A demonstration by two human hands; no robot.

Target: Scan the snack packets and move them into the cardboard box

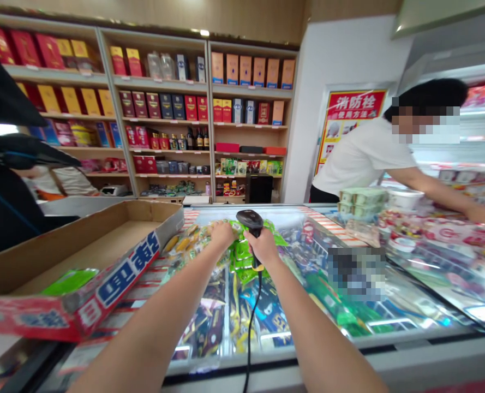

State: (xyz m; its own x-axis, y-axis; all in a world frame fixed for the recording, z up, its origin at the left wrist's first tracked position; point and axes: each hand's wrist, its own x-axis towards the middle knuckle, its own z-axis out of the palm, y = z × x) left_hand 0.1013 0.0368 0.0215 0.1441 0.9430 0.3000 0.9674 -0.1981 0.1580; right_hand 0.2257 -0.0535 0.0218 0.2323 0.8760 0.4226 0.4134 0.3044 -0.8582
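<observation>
My right hand (262, 246) is closed round the handle of a black barcode scanner (251, 221), whose head points away from me and whose black cable (252, 322) trails back toward me. My left hand (221, 233) is closed on a bundle of green packets (242, 252) lying on the glass lid of a chest freezer (267, 338). The scanner head sits right above those packets. More wrapped frozen goods show through the glass below.
A shallow open cardboard box (82, 256) holding a green packet (70, 281) rests on the freezer at left. Another person in a white shirt (360, 155) leans over a second freezer at right, near stacked tubs (360, 202). Shelves of boxed goods (193, 109) line the back wall.
</observation>
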